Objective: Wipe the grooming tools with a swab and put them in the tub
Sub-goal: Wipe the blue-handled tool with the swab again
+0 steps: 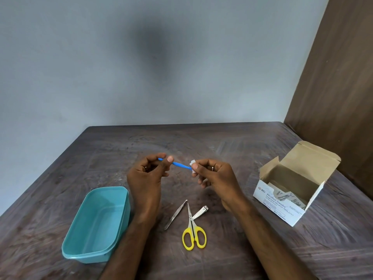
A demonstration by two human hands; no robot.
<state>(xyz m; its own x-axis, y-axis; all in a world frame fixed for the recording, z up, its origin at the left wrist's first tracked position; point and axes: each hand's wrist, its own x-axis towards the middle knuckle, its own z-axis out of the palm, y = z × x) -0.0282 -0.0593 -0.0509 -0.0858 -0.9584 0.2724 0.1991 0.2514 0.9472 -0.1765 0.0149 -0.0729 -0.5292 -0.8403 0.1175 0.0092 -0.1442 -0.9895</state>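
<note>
My left hand (148, 174) pinches one end of a thin blue grooming tool (180, 165) held above the table. My right hand (214, 176) pinches a small white swab (193, 166) folded around the tool's other end. Below my hands on the table lie metal tweezers (175, 215), small scissors with yellow handles (193, 233) and a metal nail clipper (200, 212). A teal plastic tub (96, 225) stands at the left with nothing in it.
An open cardboard box of alcohol swabs (290, 190) stands at the right, its lid flap up. The dark wooden table (222, 142) meets a grey wall behind and a brown panel (339, 77) at the right.
</note>
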